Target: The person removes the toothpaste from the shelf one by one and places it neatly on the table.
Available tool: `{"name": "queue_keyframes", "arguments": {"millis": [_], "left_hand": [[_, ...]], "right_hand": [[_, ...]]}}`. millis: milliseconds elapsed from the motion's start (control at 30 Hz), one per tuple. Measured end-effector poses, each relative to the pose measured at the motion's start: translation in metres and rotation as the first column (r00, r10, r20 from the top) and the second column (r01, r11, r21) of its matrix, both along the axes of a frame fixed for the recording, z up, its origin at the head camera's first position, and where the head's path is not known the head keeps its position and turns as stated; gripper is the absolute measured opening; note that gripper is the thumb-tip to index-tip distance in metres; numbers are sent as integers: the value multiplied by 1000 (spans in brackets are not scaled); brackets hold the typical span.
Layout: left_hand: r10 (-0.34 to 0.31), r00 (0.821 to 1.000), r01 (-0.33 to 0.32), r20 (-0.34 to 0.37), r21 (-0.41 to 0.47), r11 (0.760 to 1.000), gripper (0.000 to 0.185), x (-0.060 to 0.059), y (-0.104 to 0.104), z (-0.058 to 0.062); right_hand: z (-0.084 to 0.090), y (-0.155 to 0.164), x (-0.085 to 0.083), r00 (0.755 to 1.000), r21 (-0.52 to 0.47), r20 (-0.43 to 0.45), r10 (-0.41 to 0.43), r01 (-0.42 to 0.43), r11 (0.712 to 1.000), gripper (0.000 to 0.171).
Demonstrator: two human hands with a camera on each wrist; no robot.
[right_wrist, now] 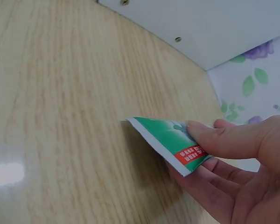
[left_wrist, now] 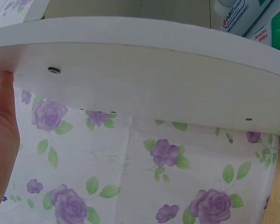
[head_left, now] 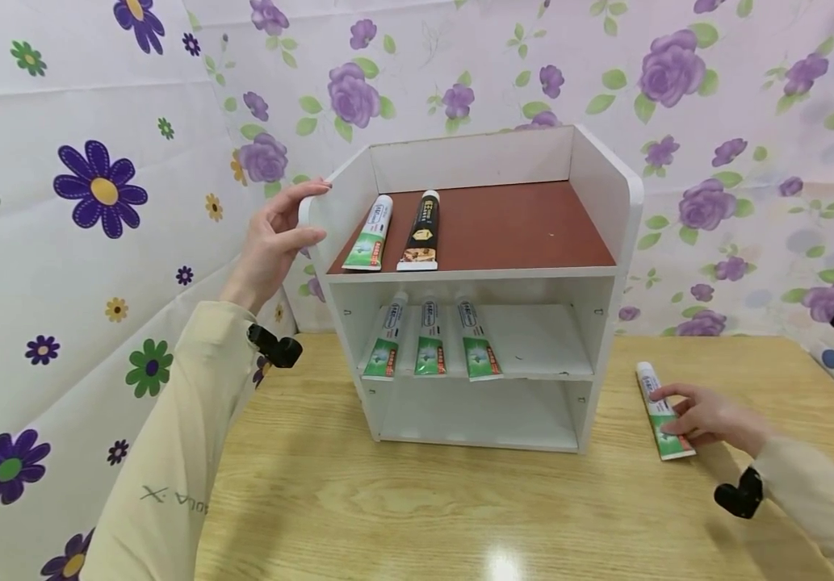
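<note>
I see the right hand [head_left: 707, 417] pinching the crimped end of a green-white toothpaste tube [head_left: 660, 411], thumb on top, fingers underneath. The tube lies on the wooden table [head_left: 417, 500], just right of the white shelf unit [head_left: 475, 282]. The left hand [head_left: 274, 242] grips the unit's upper left side panel, fingers curled over the edge. On the top shelf: one green tube [head_left: 371, 234] and one black tube [head_left: 421, 231], side by side. On the middle shelf: three green tubes [head_left: 431, 339] in a row.
</note>
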State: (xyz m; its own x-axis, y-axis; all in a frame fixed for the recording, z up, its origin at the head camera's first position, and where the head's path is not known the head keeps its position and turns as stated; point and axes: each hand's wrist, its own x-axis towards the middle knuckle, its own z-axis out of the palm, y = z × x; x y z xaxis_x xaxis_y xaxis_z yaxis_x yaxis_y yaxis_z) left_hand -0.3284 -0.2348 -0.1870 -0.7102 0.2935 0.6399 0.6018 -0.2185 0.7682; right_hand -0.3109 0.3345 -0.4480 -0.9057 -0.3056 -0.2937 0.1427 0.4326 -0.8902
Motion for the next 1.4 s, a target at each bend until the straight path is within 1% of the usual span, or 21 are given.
{"name": "queue_keyframes", "arguments": {"millis": [200,367,500,633,700,867,967,1067,1233,1400], "left_hand": [[2,1000,-3,-18,-12,1000,45,0,1,-1],[-5,1000,5,-13,0,1000,45,0,1,0],[-12,1000,12,-14,4,1000,45,1,1,1],[-16,1000,16,-15,9,1000,46,1,1,2],[-18,1000,18,-12,12,1000,45,2,1,2],[-17,1000,17,0,9,1000,44,2,1,2],[-16,1000,16,-1,12,1000,44,2,1,2],[-20,1000,21,-8,19,1000,44,1,1,1],[-20,999,20,-29,11,1000,44,-1,1,0],[-11,999,11,-39,-3,1000,44,-2,1,0]], "right_hand": [[-3,-1,2,999,26,-35,4,-3,1000,62],[-3,-1,-2,999,29,-30,-10,11,1000,62],[-3,0,-2,999,51,-42,-7,9,999,60],[-5,0,-2,997,46,-71,25,-21,999,58],[-5,1,-3,997,43,-77,28,-25,999,58],[-5,1,-4,997,70,-72,30,-25,997,58],[-5,2,-4,996,61,-74,48,-43,997,58],[-5,4,-3,992,57,-103,68,-62,996,57],[-8,9,0,980,85,-171,100,-86,993,57],[-11,12,-1,975,99,-192,111,-93,991,59]]}}
